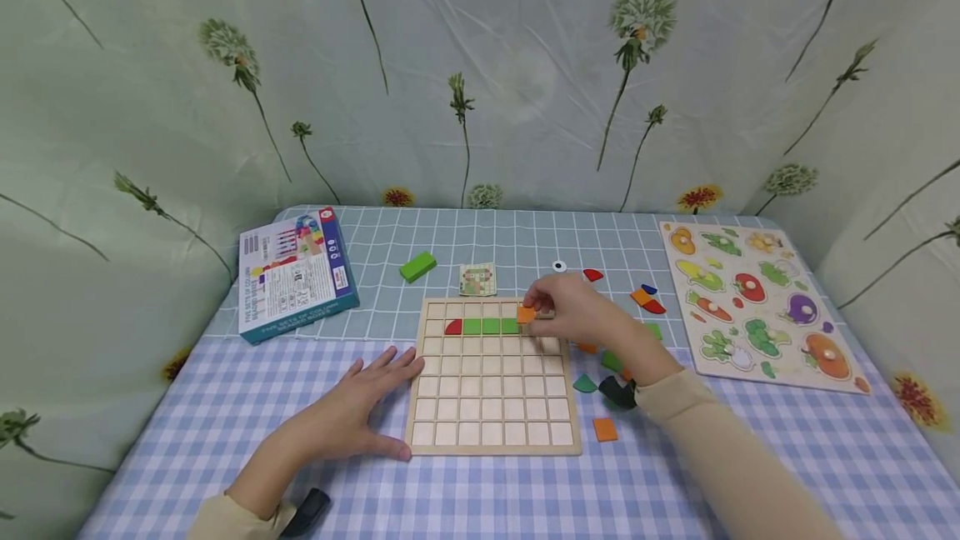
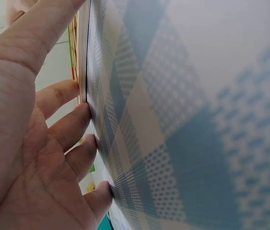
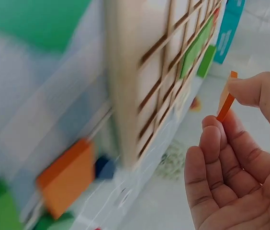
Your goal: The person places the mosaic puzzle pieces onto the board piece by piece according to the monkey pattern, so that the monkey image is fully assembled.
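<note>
Orange tile [image 1: 526, 315], probably light, stiff and best taken by its edges, is pinched in the narrow grip of the right hand [image 1: 570, 307] above the far-right part of the gridded board [image 1: 495, 450], the left hand [image 1: 352, 411] spread against its left edge.

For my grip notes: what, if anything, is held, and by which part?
The right hand holds a thin orange square tile by its edges; the left hand grips nothing.

The box [image 1: 288, 277] bore "SETS OF COLUMN" and "BEADED BOXES" in capitals on its side; the word before "SETS" was unclear. Finer print on its white label [image 1: 300, 283] and lettering in its red corner mark [image 1: 326, 213] were too small to read.
</note>
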The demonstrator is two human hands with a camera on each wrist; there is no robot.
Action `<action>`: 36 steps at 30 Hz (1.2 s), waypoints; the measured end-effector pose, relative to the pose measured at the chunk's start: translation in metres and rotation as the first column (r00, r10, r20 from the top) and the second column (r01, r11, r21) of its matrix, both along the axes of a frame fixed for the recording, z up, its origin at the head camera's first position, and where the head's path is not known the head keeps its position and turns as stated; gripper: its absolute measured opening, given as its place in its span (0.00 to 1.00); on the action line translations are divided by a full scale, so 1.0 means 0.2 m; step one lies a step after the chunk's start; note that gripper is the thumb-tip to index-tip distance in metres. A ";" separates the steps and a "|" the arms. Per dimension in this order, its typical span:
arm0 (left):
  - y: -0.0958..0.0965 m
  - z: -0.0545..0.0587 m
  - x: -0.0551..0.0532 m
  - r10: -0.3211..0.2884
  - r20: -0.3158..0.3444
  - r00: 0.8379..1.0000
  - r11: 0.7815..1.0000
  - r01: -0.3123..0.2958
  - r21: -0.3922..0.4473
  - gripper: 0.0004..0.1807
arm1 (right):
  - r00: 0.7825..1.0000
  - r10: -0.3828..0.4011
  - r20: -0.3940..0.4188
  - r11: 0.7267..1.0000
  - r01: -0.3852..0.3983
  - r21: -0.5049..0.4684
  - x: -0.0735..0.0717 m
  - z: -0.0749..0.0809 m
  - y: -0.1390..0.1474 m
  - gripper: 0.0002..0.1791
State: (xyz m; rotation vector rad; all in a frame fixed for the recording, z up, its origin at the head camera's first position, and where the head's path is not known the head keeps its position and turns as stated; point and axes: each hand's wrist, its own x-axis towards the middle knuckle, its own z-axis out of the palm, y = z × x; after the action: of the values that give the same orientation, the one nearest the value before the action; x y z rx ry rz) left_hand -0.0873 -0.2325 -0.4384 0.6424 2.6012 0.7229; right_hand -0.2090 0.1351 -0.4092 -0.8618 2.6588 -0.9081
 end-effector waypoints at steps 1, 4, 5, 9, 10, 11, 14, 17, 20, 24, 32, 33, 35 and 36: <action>0.00 0.00 0.00 0.001 0.001 1.000 1.000 -0.001 -0.002 0.64 | 1.000 0.011 -0.006 1.000 -0.011 -0.003 0.01 0.00 -0.02 0.11; 0.00 0.00 0.00 0.005 0.000 1.000 1.000 -0.005 -0.003 0.64 | 0.999 0.038 -0.017 0.999 -0.038 -0.002 0.02 0.01 -0.07 0.10; 0.00 0.00 0.00 0.004 -0.001 1.000 1.000 -0.004 -0.003 0.64 | 0.999 0.042 -0.014 0.999 -0.042 0.000 0.02 0.02 -0.09 0.10; 0.00 0.00 0.00 0.003 -0.002 1.000 1.000 -0.003 -0.001 0.64 | 0.998 0.058 -0.008 0.998 -0.058 0.002 0.04 0.02 -0.16 0.11; 0.00 0.00 0.00 0.004 -0.001 1.000 1.000 -0.004 -0.001 0.64 | 0.998 0.061 -0.006 0.998 -0.061 0.005 0.05 0.02 -0.18 0.11; 0.00 0.00 0.00 0.004 0.000 1.000 1.000 -0.004 -0.003 0.64 | 0.997 0.071 -0.013 0.997 -0.070 0.007 0.06 0.02 -0.20 0.11; 0.00 0.00 0.00 0.010 0.009 1.000 1.000 -0.010 -0.007 0.64 | 0.994 0.105 -0.043 0.994 -0.104 0.030 0.07 0.02 -0.25 0.11; 0.00 0.00 0.00 0.010 0.009 1.000 1.000 -0.010 -0.011 0.64 | 0.991 0.124 -0.057 0.991 -0.120 0.062 0.08 0.01 -0.31 0.12; 0.00 0.00 0.00 0.007 0.002 1.000 1.000 -0.006 -0.008 0.64 | 0.993 0.112 -0.048 0.990 -0.107 0.091 0.09 0.01 -0.37 0.12; 0.00 0.00 0.00 -0.004 -0.012 1.000 1.000 0.004 -0.002 0.64 | 0.995 0.089 -0.037 0.990 -0.084 0.117 0.10 0.00 -0.44 0.12; -0.01 0.00 0.00 -0.008 -0.011 1.000 1.000 0.008 -0.002 0.64 | 0.993 0.102 -0.061 0.983 -0.091 0.160 0.11 -0.04 -0.51 0.09; -0.01 0.00 0.00 -0.007 -0.009 1.000 1.000 0.007 0.000 0.64 | 0.993 0.103 -0.065 0.983 -0.091 0.161 0.11 -0.05 -0.52 0.09; 0.00 0.01 0.00 -0.008 -0.010 1.000 1.000 0.008 0.001 0.64 | 0.992 0.103 -0.075 0.982 -0.089 0.168 0.11 -0.05 -0.53 0.08; 0.00 0.01 0.00 -0.012 -0.014 1.000 1.000 0.012 0.001 0.64 | 0.991 0.103 -0.080 0.981 -0.089 0.170 0.11 -0.06 -0.53 0.08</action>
State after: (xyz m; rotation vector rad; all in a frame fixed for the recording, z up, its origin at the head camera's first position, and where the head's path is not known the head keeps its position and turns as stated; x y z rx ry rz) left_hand -0.0878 -0.2334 -0.4370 0.6653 2.6074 0.7183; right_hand -0.1874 0.0291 -0.4203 -1.0013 2.6932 -0.6286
